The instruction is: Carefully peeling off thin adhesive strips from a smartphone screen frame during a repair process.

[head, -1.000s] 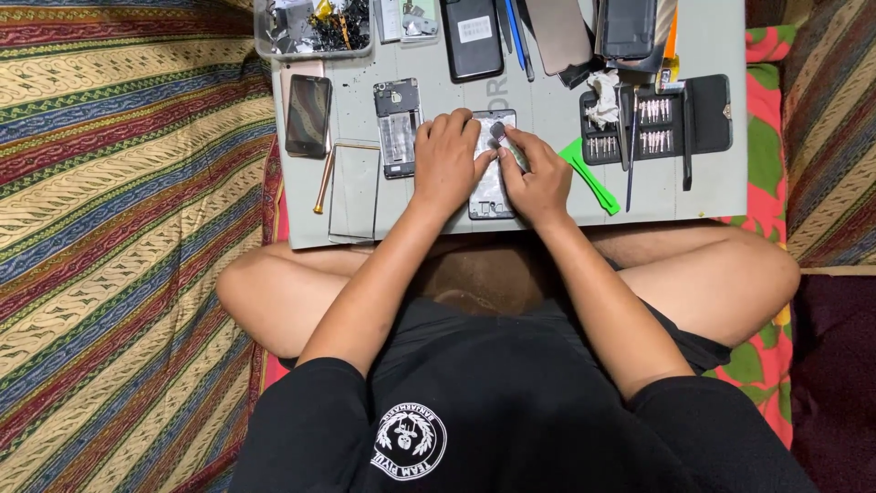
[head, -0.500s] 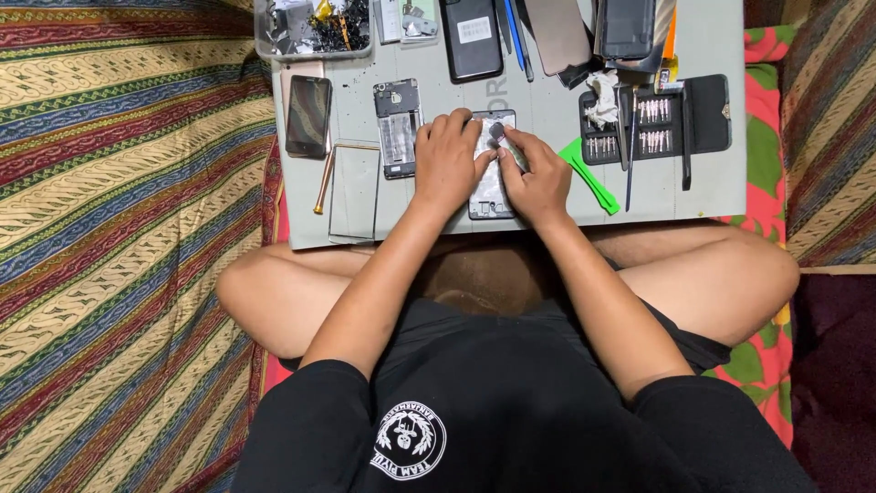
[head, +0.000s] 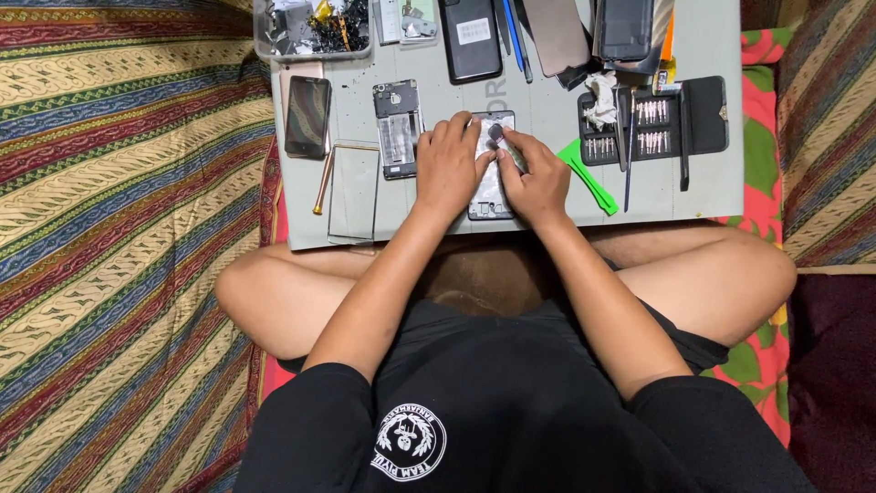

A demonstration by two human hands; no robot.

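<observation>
- An opened phone point(head: 490, 187), its back removed, was laid flat at the near middle of the grey table point(head: 712, 196), just ahead of the crossed legs.
- The left hand point(head: 447, 167) was pressed palm-down over the phone's left side, fingers spread and slightly curled, nothing being gripped inside it.
- The right hand point(head: 538, 178) was closed around a screwdriver point(head: 507, 148), the tip being set on the phone's upper part.
- A second dismantled phone point(head: 399, 128) was seen just left of the left hand, and a glass panel point(head: 353, 190) beside that.
- A phone with a dark screen point(head: 307, 116) was placed further left, with a thin copper-coloured stick point(head: 323, 183) below it.
- A green plastic pry tool point(head: 589, 176) was laid just right of the right hand.
- A black case of screwdriver bits point(head: 657, 123) was set open further right.
- A clear tray of small parts point(head: 310, 27) was kept at the far left corner; more phones were lined along the far edge.
- A striped cloth point(head: 119, 228) was spread under everything.
</observation>
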